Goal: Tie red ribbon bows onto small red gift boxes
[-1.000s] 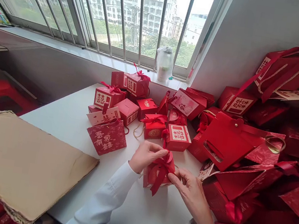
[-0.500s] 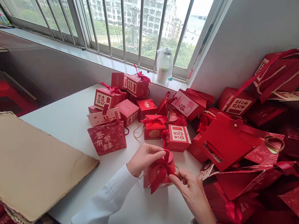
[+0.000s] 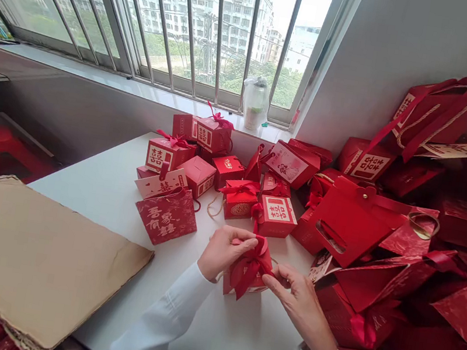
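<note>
A small red box (image 3: pixel 263 257) sits on the smooth white worktop (image 3: pixel 229 340) between the left hand (image 3: pixel 221 253), pinching its top, and the right hand (image 3: pixel 300 301), pinching the glossy ribbon (image 3: pixel 245 274) bowed across its front. Angular red card boxes (image 3: pixel 278 223) crowd just behind; flat, rough-edged cardboard (image 3: pixel 38 256) lies to the left.

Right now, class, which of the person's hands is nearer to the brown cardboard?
Left. The left hand is to the right of the cardboard; the right hand is farther right, beyond the ribboned box.
</note>
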Demonstrator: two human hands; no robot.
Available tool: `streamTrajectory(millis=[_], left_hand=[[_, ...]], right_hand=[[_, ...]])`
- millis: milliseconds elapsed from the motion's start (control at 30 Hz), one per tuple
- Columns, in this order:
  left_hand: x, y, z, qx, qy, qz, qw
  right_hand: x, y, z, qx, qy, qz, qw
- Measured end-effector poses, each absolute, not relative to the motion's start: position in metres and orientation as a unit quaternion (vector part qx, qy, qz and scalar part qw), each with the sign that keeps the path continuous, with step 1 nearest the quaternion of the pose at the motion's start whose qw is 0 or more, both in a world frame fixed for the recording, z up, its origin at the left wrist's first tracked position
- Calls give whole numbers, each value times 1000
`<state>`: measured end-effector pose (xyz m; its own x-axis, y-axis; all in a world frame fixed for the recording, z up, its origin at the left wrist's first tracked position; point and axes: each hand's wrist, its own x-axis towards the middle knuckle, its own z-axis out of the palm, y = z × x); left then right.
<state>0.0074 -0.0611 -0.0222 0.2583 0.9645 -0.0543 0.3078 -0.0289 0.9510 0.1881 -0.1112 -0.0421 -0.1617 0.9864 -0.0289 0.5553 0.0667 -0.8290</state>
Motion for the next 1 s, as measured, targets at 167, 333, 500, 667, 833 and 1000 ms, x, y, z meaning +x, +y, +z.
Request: streamTrajectory(millis=[167,333,500,667,833,1000], left_hand=[[3,-67,-23,641,554,383,368],[-1,-76,-23,653,565,397,312],[10,-89,-27,696,552,387,249],[21,-90,-37,738,539,344,216],[17,-80,-44,739,540,316,250],[13,-73,-45,748,531,292,272]], right_hand=[[192,-111,-50,-557,-662,401,302],[196,-110,-62,-538,-621,470,324],[195,-109,-65,-533,-605,479,347],[193,-110,-63,-534,-599,480,354],[191,-110,-62,-502,-576,513,390],[190,-110,-65,-465,-526,578,416]])
